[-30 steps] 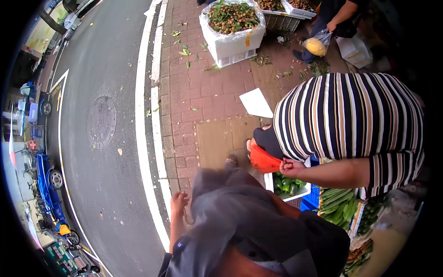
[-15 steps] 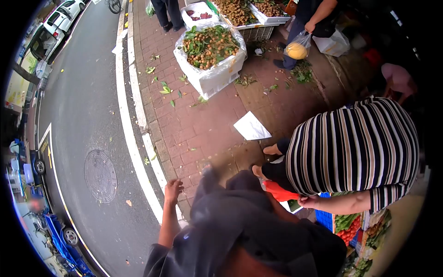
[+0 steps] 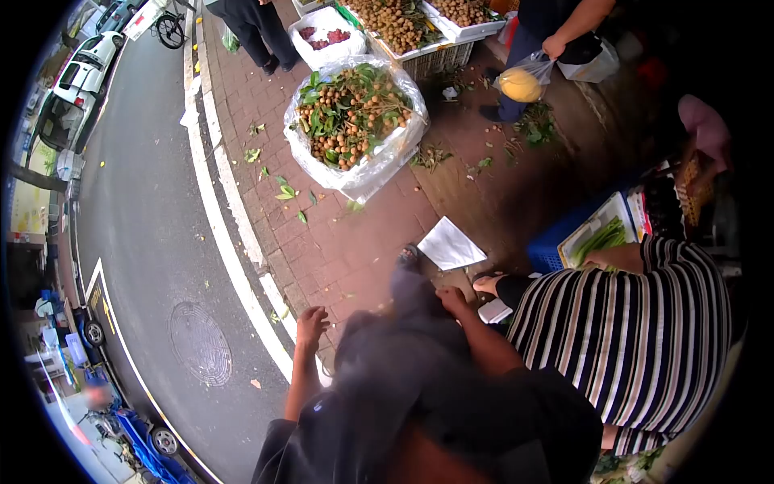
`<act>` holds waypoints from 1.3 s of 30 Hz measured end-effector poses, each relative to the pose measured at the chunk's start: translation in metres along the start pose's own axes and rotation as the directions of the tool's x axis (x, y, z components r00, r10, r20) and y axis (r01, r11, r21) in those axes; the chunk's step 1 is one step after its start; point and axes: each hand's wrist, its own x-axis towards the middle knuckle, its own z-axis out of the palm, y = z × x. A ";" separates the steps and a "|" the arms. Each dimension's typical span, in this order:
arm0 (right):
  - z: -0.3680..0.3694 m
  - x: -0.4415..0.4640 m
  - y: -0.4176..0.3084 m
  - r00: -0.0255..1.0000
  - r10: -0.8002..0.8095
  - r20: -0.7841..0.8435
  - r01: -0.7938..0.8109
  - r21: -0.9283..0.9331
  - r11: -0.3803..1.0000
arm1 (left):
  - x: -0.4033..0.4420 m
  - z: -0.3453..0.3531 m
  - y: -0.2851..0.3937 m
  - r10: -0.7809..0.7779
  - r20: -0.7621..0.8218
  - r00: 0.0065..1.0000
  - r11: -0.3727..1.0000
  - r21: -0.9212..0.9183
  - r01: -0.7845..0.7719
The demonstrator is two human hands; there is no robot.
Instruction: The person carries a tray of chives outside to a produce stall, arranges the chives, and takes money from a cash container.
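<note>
My left hand (image 3: 312,326) hangs over the kerb side of the pavement, its fingers loosely curled with gaps between them and nothing held. My right hand (image 3: 455,302) is beside my right thigh with the fingers folded in; nothing shows in it. It is nearest to a white sheet (image 3: 451,244) lying flat on the bricks, but does not touch it. Ahead stands a plastic-lined white box (image 3: 367,187) heaped with longans (image 3: 347,113) and green leaves. One of my feet (image 3: 409,255) is close to the sheet's left edge.
To my right, a person in a striped top (image 3: 621,331) bends, one hand at green vegetables (image 3: 605,238) in a white box. Another person holds a bag with a yellow fruit (image 3: 520,85). More longans (image 3: 395,24) stand behind. A road (image 3: 145,185) with a manhole cover (image 3: 201,343) runs left.
I have moved forward, and the longan box is closer. My right hand has come into view. The person in stripes now reaches toward vegetables; the red bag is out of sight.
</note>
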 end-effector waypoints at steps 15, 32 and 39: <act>-0.200 0.287 -0.116 0.981 0.196 -0.012 -0.133 0.689 0.712 | 0.177 0.203 0.289 0.217 0.337 0.916 0.976 -0.080 -0.202; -0.214 0.560 -0.109 0.917 0.133 0.375 -0.239 0.254 0.937 | 0.423 0.406 0.431 -0.088 0.375 0.923 0.981 0.194 0.015; -0.240 0.506 -0.187 0.974 0.043 0.223 -0.105 0.275 0.956 | 0.435 0.410 0.393 0.427 0.206 0.881 0.385 0.840 -0.383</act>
